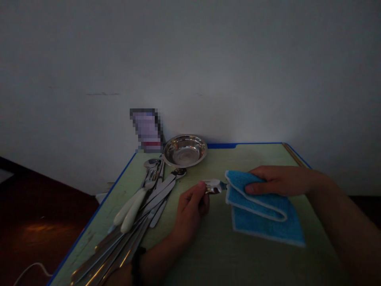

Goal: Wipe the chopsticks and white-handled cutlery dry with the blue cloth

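Observation:
My left hand (193, 202) pinches the head end of a metal fork (213, 186) above the table. The fork's other end runs into the folds of a blue cloth (264, 214) with a white edge. Closed around that cloth is my right hand (274, 180), thumb on top; the fork's handle is hidden inside. Left of my left hand lies a pile of cutlery (154, 194), with knives, forks and spoons heaped together. Two pieces in it have white handles (133, 210).
A round steel bowl (185, 151) stands at the back of the table (253, 157). Beside it a pixelated phone-like object (147, 129) leans on the wall (226, 71). The table has a blue edge. A white cable (35, 265) lies on the dark floor at the left.

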A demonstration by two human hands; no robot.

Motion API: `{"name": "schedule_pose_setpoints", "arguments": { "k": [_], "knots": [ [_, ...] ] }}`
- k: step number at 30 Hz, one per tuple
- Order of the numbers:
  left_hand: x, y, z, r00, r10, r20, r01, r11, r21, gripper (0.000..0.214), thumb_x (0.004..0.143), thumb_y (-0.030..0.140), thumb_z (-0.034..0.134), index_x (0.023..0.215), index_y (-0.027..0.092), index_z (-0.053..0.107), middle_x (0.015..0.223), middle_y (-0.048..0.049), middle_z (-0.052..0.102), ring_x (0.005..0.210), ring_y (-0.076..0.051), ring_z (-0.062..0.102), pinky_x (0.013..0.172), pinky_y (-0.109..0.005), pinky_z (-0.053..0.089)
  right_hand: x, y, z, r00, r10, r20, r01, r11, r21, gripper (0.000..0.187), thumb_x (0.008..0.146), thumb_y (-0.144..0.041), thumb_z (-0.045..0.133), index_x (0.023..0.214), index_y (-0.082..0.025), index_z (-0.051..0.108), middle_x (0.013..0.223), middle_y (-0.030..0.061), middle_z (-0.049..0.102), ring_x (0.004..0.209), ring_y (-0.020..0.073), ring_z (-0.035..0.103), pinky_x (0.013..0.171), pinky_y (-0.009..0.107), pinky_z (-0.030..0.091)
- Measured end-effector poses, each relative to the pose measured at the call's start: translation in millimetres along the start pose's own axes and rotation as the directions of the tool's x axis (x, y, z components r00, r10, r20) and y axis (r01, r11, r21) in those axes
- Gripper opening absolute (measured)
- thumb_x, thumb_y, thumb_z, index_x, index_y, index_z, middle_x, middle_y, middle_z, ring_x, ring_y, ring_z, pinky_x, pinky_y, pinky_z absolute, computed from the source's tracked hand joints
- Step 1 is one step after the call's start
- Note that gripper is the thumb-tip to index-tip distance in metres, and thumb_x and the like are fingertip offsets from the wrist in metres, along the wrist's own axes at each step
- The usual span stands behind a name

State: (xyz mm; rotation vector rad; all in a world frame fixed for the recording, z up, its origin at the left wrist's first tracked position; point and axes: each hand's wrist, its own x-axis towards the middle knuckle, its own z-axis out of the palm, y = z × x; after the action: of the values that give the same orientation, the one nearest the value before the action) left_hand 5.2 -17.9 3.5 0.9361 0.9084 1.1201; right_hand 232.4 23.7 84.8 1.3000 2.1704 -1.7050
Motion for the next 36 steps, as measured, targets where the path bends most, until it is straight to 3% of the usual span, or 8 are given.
{"name": "schedule_pose_setpoints", "arguments": {
  "k": [4, 7, 13, 17, 21, 25, 29, 36],
  "knots": [
    [3, 0, -0.3, 0.996, -0.081, 0.048, 0.083, 0.995, -0.05, 0.042, 0.085, 0.046, 0.037, 0.055, 0.017, 0.043, 0.04, 0.0074, 0.031, 0.036, -0.006, 0.025, 0.037, -0.019, 0.017, -6, -3, -3, 0.988, -0.041, -0.149, 0.027, 0.995, -0.092, 0.036, 0.079, -0.045, 0.048, 0.1, -0.017, 0.056, 0.092, 0.0046, 0.062, 0.078, 0.0164, 0.059, 0.064, 0.025, 0.048],
    [7, 2, -0.4, 0.972, -0.199, 0.123, 0.209, 0.974, -0.084, 0.049, 0.086, 0.051, 0.024, 0.055, 0.017, 0.043, 0.036, 0.0069, 0.03, 0.033, -0.006, 0.023, 0.035, -0.02, 0.015, -4, -7, -1, 0.936, -0.15, -0.317, 0.056, 0.956, -0.288, 0.034, 0.079, -0.043, 0.05, 0.102, -0.019, 0.056, 0.096, 0.0043, 0.062, 0.084, 0.0183, 0.058, 0.072, 0.028, 0.046],
    [10, 4, -1.9, 0.956, -0.217, 0.197, 0.227, 0.974, -0.029, 0.043, 0.084, 0.043, 0.022, 0.053, 0.018, 0.039, 0.036, 0.0074, 0.027, 0.032, -0.006, 0.021, 0.035, -0.019, 0.015, 2, -8, 2, 0.889, -0.265, -0.373, 0.078, 0.89, -0.449, 0.031, 0.08, -0.035, 0.051, 0.107, -0.02, 0.056, 0.104, 0.0041, 0.06, 0.093, 0.0188, 0.055, 0.081, 0.031, 0.042],
    [10, -1, -6.3, 0.962, -0.169, 0.213, 0.165, 0.986, 0.034, 0.021, 0.076, 0.028, 0.033, 0.058, 0.018, 0.04, 0.039, 0.0073, 0.031, 0.035, -0.006, 0.025, 0.036, -0.018, 0.02, -5, -8, -2, 0.92, -0.221, -0.324, 0.085, 0.919, -0.384, 0.038, 0.076, -0.042, 0.055, 0.108, -0.022, 0.056, 0.103, 0.0026, 0.061, 0.091, 0.0186, 0.057, 0.078, 0.029, 0.044],
    [6, -2, -4.6, 0.976, -0.133, 0.174, 0.114, 0.987, 0.115, 0.017, 0.078, 0.024, 0.038, 0.064, 0.018, 0.042, 0.044, 0.0076, 0.034, 0.038, -0.007, 0.028, 0.037, -0.018, 0.022, -11, -12, -3, 0.968, -0.098, -0.229, 0.026, 0.955, -0.296, 0.037, 0.077, -0.049, 0.051, 0.098, -0.019, 0.059, 0.092, 0.0031, 0.064, 0.078, 0.0178, 0.06, 0.065, 0.027, 0.047],
    [1, 3, 1.3, 0.991, -0.017, 0.13, -0.037, 0.915, 0.401, 0.019, 0.084, 0.029, 0.04, 0.068, 0.019, 0.042, 0.052, 0.0073, 0.037, 0.045, -0.008, 0.034, 0.042, -0.019, 0.027, -10, -15, 1, 0.997, -0.012, -0.081, -0.009, 0.965, -0.262, 0.04, 0.078, -0.051, 0.047, 0.091, -0.016, 0.059, 0.083, 0.0036, 0.063, 0.069, 0.0152, 0.058, 0.056, 0.023, 0.045],
    [-1, 7, 2.5, 0.987, 0.081, 0.141, -0.146, 0.824, 0.548, 0.019, 0.084, 0.032, 0.043, 0.071, 0.018, 0.045, 0.061, 0.0044, 0.047, 0.054, -0.01, 0.043, 0.05, -0.021, 0.035, -1, -20, 9, 0.999, -0.022, 0.044, 0.032, 0.968, -0.247, 0.045, 0.078, -0.055, 0.044, 0.082, -0.013, 0.058, 0.071, 0.0022, 0.059, 0.058, 0.0106, 0.053, 0.048, 0.02, 0.041],
    [-3, 12, -0.4, 0.974, 0.217, 0.056, -0.212, 0.806, 0.552, 0.022, 0.084, 0.032, 0.044, 0.068, 0.019, 0.047, 0.058, 0.0049, 0.047, 0.05, -0.01, 0.044, 0.049, -0.02, 0.034, 16, -27, 21, 0.994, -0.103, 0.045, 0.111, 0.963, -0.247, 0.046, 0.081, -0.055, 0.039, 0.071, -0.013, 0.056, 0.061, 0.0006, 0.053, 0.051, 0.0077, 0.046, 0.045, 0.018, 0.037]
  ]
}}
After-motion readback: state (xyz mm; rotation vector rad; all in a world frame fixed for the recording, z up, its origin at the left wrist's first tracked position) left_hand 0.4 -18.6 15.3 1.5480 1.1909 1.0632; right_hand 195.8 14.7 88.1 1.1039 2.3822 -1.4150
